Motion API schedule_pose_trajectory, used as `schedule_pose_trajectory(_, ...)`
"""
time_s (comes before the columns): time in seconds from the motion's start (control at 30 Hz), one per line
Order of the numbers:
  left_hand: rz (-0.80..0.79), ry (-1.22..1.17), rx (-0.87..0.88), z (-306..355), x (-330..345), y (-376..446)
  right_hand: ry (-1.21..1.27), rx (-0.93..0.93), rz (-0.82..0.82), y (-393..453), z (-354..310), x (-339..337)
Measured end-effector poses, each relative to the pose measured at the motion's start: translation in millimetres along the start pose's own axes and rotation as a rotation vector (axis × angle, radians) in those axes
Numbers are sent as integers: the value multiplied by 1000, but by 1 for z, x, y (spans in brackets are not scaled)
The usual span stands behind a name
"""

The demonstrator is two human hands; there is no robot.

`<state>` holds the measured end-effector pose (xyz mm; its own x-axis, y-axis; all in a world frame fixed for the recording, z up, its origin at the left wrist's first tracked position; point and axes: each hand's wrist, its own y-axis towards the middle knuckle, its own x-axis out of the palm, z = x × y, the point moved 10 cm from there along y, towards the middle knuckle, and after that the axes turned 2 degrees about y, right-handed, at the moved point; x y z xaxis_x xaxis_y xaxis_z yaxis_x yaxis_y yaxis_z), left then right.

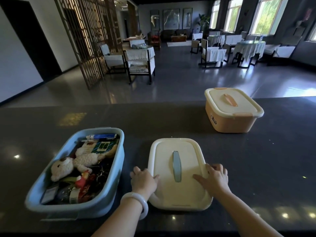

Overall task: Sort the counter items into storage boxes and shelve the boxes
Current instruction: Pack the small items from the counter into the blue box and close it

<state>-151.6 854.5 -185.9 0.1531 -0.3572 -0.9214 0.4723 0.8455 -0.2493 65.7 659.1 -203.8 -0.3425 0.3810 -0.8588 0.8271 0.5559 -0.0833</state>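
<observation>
A cream lid (177, 156) with a grey-blue handle lies flat on the dark counter (171, 120) in front of me. My left hand (143, 181) grips its left edge, thumb on top. My right hand (216, 179) grips its right edge, thumb resting on the lid. To the left stands an open blue storage box (118, 170), filled with a plush bear (68, 166), small packets, a tube and other items. At the back right sits an orange storage box (229, 120) closed with a cream lid.
The counter's far edge runs across the middle of the view. Beyond it lies a dining room with covered tables and chairs (246, 48) and a wooden lattice screen (89, 40). A pale bangle (136, 202) circles my left wrist.
</observation>
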Motion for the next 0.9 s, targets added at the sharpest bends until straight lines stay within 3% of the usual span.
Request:
schedule_pose_trajectory(0.17, 23, -286, 33, 20, -24, 2, 427, 35, 54, 0, -13, -21)
schedule_pose_trajectory(0.43, 302, -314, 146, 19, -138, 2, 558, 3, 155, 11, -99, -72)
schedule_pose_trajectory(0.73, 387, -459, 99, -124, -232, 1, 657, -92, 30, -37, -254, -17)
schedule_pose_trajectory(0.9, 312, -504, 37, -223, -228, 1, 611, -100, 1, -79, -308, 49)
